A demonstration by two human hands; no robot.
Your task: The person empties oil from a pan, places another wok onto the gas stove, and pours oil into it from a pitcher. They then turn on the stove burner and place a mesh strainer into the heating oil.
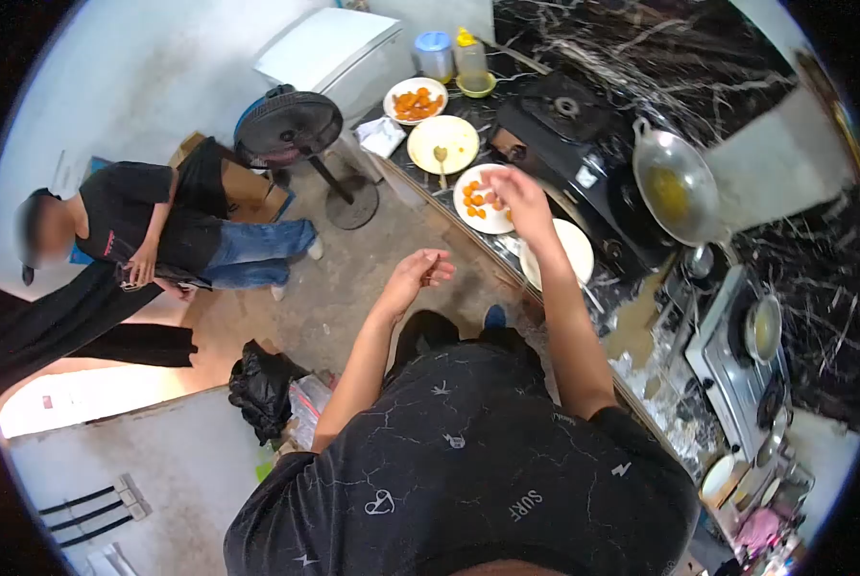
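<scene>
My right hand (519,200) is over the right side of a white plate (483,224) that holds several small orange balls (473,200). Its fingers are loosely bent and apart, and I see nothing held between them; the palm side is hidden. My left hand (418,278) is in the air in front of the counter, palm turned inward, fingers apart and holding nothing. Beside the right wrist lies a pale plate (566,254), partly covered by the forearm. Just beyond the ball plate is a cream plate (457,134) with a spoon (441,158) in it.
A bowl of orange pieces (417,100), a blue-lidded container (435,58) and a yellow-capped bottle (470,65) stand farther along the counter. A wok (673,187) with yellowish liquid sits on the black stove (574,144). Left are a fan (289,130) and another person (142,216).
</scene>
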